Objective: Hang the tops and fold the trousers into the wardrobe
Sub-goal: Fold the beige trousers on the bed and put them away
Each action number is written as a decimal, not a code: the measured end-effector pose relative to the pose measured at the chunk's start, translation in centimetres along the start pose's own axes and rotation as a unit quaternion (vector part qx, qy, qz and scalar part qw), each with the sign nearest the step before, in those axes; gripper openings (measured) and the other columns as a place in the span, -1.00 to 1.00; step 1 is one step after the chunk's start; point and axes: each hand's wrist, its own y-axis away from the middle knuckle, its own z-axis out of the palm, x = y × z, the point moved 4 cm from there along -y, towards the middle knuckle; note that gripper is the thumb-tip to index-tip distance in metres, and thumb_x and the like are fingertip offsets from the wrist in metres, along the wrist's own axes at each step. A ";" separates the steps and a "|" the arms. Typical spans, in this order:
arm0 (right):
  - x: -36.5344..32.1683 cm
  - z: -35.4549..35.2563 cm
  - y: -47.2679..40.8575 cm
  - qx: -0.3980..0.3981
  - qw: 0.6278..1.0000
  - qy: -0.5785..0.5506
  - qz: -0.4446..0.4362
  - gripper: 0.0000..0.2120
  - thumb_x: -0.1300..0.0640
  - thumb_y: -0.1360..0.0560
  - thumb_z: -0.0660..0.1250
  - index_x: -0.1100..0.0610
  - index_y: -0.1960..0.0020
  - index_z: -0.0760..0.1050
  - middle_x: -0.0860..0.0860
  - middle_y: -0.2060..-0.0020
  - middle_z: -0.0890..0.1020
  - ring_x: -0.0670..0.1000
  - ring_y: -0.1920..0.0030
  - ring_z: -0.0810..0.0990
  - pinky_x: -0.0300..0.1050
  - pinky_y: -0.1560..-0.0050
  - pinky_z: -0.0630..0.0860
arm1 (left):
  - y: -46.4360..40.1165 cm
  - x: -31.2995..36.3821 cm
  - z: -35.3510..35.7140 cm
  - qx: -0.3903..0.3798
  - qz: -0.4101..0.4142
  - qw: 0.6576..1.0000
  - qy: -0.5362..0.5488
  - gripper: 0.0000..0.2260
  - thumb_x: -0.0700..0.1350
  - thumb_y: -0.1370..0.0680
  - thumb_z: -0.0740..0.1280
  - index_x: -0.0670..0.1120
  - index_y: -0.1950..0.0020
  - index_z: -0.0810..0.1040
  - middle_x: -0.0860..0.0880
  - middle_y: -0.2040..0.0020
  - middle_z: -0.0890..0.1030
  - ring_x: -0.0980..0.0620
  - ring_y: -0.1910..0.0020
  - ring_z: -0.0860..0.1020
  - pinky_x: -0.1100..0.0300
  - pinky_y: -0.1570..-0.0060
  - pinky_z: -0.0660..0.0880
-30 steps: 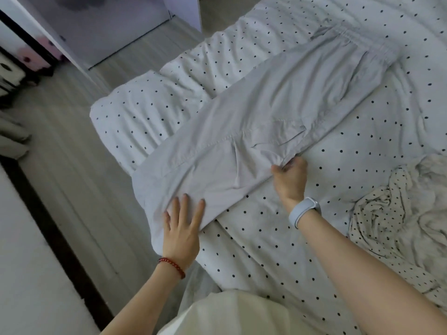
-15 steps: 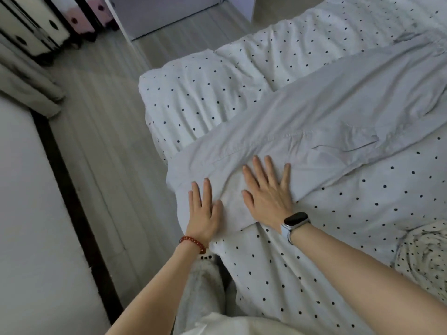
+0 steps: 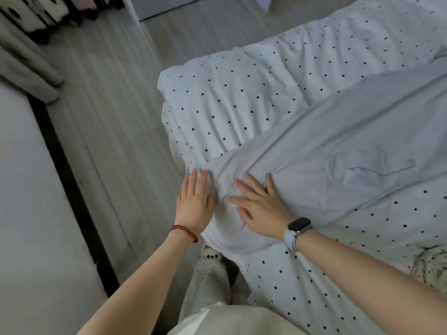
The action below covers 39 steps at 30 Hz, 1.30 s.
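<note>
Both my hands lie flat on the near end of the trousers (image 3: 338, 151), at the bed's (image 3: 217, 97) corner. My left hand (image 3: 194, 206) and right hand (image 3: 260, 209) sit side by side, holding nothing. The trousers run long, away to my right.

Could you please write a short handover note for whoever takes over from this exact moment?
Left hand: flat, fingers straight, pressing the near end of the grey trousers.
Right hand: flat beside it, fingers spread, pressing the same end.
Trousers lie lengthwise on the polka-dot duvet, bunched in creases at the fingertips.
A crumpled spotted garment lies at the right edge.
Done: trousers laid out on the bed.
Left: fold them over, put them in the wardrobe, and deal with the other garment.
</note>
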 end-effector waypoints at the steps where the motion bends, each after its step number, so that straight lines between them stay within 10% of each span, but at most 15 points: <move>1: 0.8 -1.6 -0.1 0.064 0.995 -0.070 0.010 -0.65 0.12 -0.43 0.12 0.14 -0.05 0.62 0.13 -0.10 0.63 0.19 -0.15 0.58 0.20 -0.19 0.45 | -0.6 1.2 -0.2 0.011 0.050 0.999 -0.005 -0.48 0.02 -0.57 -0.01 -0.04 -0.53 0.05 -0.14 -0.53 0.08 -0.18 -0.51 -0.01 -0.11 -0.41 0.15; 5: 10.8 -7.9 -1.2 0.225 0.949 -0.042 0.217 -0.65 0.16 -0.46 0.13 0.21 -0.13 0.57 0.16 -0.16 0.58 0.21 -0.13 0.54 0.09 -0.17 0.37 | -1.6 3.8 1.3 -0.028 0.251 0.954 -0.160 -0.57 0.04 -0.59 -0.02 0.05 -0.47 0.20 -0.07 -0.48 0.25 -0.18 -0.45 0.22 -0.18 -0.30 0.24; 8: 15.6 -7.3 -1.5 0.034 0.931 0.005 0.363 -0.46 -0.01 -0.47 0.00 0.05 -0.43 0.31 0.12 -0.46 0.25 0.20 -0.45 0.17 0.39 -0.32 0.05 | -3.2 4.8 0.5 0.009 0.204 0.962 -0.179 -0.67 -0.01 -0.49 0.10 0.00 -0.17 0.52 -0.04 -0.18 0.54 -0.13 -0.13 0.54 -0.09 0.05 0.53; 11: 13.9 -4.8 -0.4 -0.059 0.972 -0.013 0.226 -0.42 -0.08 -0.47 -0.08 0.05 -0.43 0.31 0.07 -0.44 0.29 0.23 -0.43 0.23 0.41 -0.31 0.19 | -5.5 8.7 -1.0 0.089 0.181 0.967 -0.155 -0.74 -0.06 -0.42 0.13 -0.09 0.12 0.60 -0.08 0.02 0.60 -0.15 0.09 0.58 0.00 0.13 0.45; 13: 14.5 -6.4 0.8 0.030 0.987 -0.076 0.140 -0.56 0.06 -0.47 0.06 0.13 -0.21 0.54 0.11 -0.23 0.55 0.21 -0.22 0.52 0.20 -0.17 0.45 | -7.1 13.1 -1.0 0.086 0.241 0.954 -0.155 -0.69 -0.06 -0.43 0.14 -0.09 -0.07 0.56 -0.11 -0.16 0.55 -0.18 -0.10 0.54 -0.01 0.02 0.43; 16: 21.9 -9.2 3.5 0.083 0.966 -0.032 0.242 -0.61 0.09 -0.47 0.09 0.16 -0.19 0.54 0.15 -0.22 0.55 0.19 -0.25 0.47 0.20 -0.25 0.35 | -9.0 18.6 1.4 0.018 0.346 0.911 -0.223 -0.57 0.02 -0.50 0.08 0.01 -0.36 0.34 -0.10 -0.37 0.42 -0.17 -0.32 0.41 -0.11 -0.19 0.39; 22: 28.6 -8.2 11.2 0.009 0.967 0.023 0.253 -0.43 -0.13 -0.61 -0.23 0.08 -0.30 0.43 0.10 -0.33 0.46 0.12 -0.34 0.31 0.15 -0.31 0.18 | -12.7 23.2 2.3 -0.004 0.258 0.932 -0.255 -0.67 0.01 -0.48 0.07 -0.08 0.06 0.58 -0.07 0.02 0.60 -0.14 0.05 0.60 -0.07 0.04 0.49; 27: 35.6 -12.1 11.0 0.061 0.909 0.043 0.411 -0.56 -0.05 -0.57 -0.04 0.06 -0.32 0.41 0.16 -0.31 0.46 0.22 -0.34 0.27 0.39 -0.25 0.23 | -16.3 34.5 7.5 -0.022 0.397 0.886 -0.241 -0.59 0.05 -0.57 0.04 -0.02 -0.36 0.39 -0.14 -0.38 0.41 -0.20 -0.35 0.39 -0.21 -0.21 0.38; 33: 44.1 -11.4 13.5 0.054 0.903 0.028 0.426 -0.49 -0.09 -0.61 -0.25 0.06 -0.49 0.09 0.13 -0.44 0.27 0.12 -0.44 0.12 0.37 -0.29 0.27 | -22.1 40.4 13.7 -0.037 0.337 0.907 -0.249 -0.49 0.17 -0.61 -0.21 0.01 -0.48 0.15 -0.22 -0.44 0.28 -0.20 -0.42 0.17 -0.30 -0.25 0.09; 36: 49.1 -13.5 13.9 0.148 0.853 -0.015 0.501 -0.41 -0.13 -0.56 -0.19 0.09 -0.52 -0.16 0.06 -0.50 -0.09 -0.01 -0.50 -0.14 0.12 -0.45 -0.09 | -23.6 45.8 14.4 -0.011 0.400 0.892 -0.210 -0.49 0.19 -0.60 -0.20 0.02 -0.49 0.13 -0.22 -0.46 0.26 -0.22 -0.44 0.13 -0.31 -0.29 -0.02; 39: 54.2 -15.2 13.5 0.221 0.791 -0.138 0.554 -0.45 0.00 -0.59 0.05 0.20 -0.50 0.05 0.16 -0.49 0.11 0.11 -0.49 0.07 -0.04 -0.45 0.00 | -24.6 50.3 15.2 -0.017 0.472 0.850 -0.231 -0.49 0.22 -0.59 -0.20 0.09 -0.49 0.14 -0.13 -0.50 0.21 -0.18 -0.47 0.09 -0.34 -0.31 -0.06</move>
